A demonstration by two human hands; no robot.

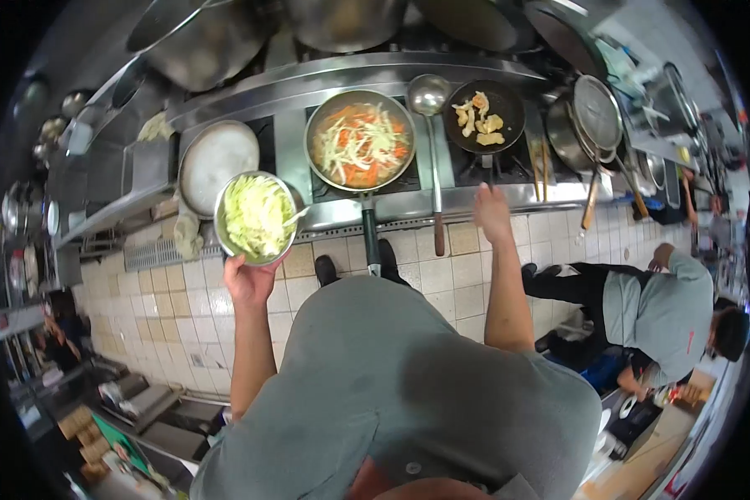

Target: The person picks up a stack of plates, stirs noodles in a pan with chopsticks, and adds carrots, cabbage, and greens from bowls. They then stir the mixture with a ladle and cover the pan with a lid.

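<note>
Kitchen line seen from above: a steel range (467, 200) runs left to right across the far side, with a tiled floor (183, 308) near me. A co-worker (658, 312) crouches at the right, well apart from my arms.

Left grip (250, 279): clamped from below on the near rim of a steel bowl (222, 225) heaped with shredded cabbage (257, 215). The bowl is held up at the range's near edge, beside a pale round lid (218, 158) on its far left.

Key relation: the big pan (312, 137), holding strips of vegetables (360, 143), lies to the far right of the bowl. The two rims are just beside each other, but whether they touch I cannot tell. The pan's handle (370, 242) has its long axis running far to near, pointing back at me, and it lies between my two arms, nearer the bowl than my other hand.

Right grip (492, 212): fingers spread apart and holding nothing, over the range's near edge. Contact with the steel cannot be judged. It sits just right of the ladle (436, 167), whose long handle lies parallel to the pan's handle, bowl end far. A small black pan (512, 104) with fried pieces (479, 118) lies directly beyond it. Of the two, my left is the nearer to the big pan.
</note>
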